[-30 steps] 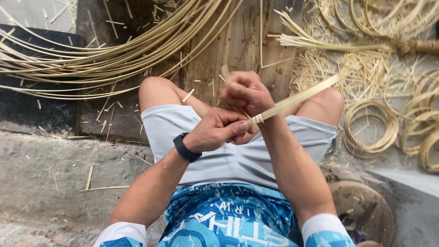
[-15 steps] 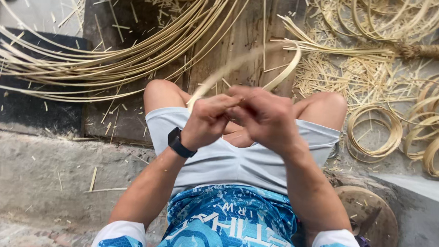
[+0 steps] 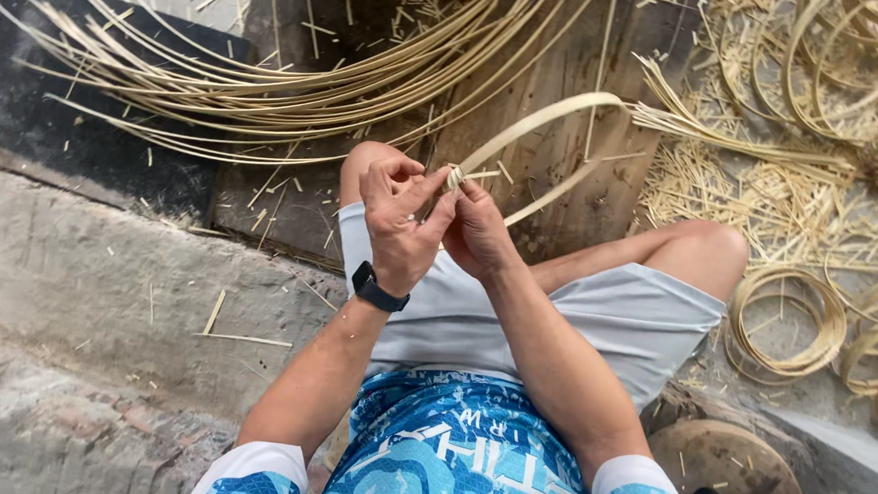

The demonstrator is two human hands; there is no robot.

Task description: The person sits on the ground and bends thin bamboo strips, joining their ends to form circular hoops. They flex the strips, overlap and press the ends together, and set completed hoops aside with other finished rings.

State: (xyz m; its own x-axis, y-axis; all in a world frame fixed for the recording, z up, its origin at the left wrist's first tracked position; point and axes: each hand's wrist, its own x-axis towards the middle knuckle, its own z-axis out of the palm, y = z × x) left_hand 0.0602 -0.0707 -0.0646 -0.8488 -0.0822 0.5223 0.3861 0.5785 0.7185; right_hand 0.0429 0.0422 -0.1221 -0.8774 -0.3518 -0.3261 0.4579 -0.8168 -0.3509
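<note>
Left hand: the left hand point(image 3: 398, 225), black watch point(image 3: 377, 289) on its wrist, sits over the knees with thumb and forefinger closed tight on the crossing ends of the bamboo strip point(image 3: 541, 122), so the bend cannot spring back open.

Right hand: the right hand point(image 3: 480, 234) presses against the left from the 3 o'clock side, fingers curled shut on the same crossing, apparently steadying the overlap.

Bamboo strip: a flat pale strip bowed into a loop that arcs from the hands out toward 1 o'clock and returns beneath; it stands above the wooden board point(image 3: 558, 73), held clear of the litter.

Long splints: a sheaf of long bamboo splints point(image 3: 267, 88) sweeps from 10 to 12 o'clock, within arm's reach as stock.

Finished rings: coiled bamboo hoops point(image 3: 786, 320) lie at 3 o'clock beside the right knee, more at the right edge, set apart from the raw stock.

Offcuts: short shavings point(image 3: 702, 191) scatter at 2 o'clock, where trimmings seem to fall.

Seat: a round wooden stool edge point(image 3: 728, 473) shows at 5 o'clock.
</note>
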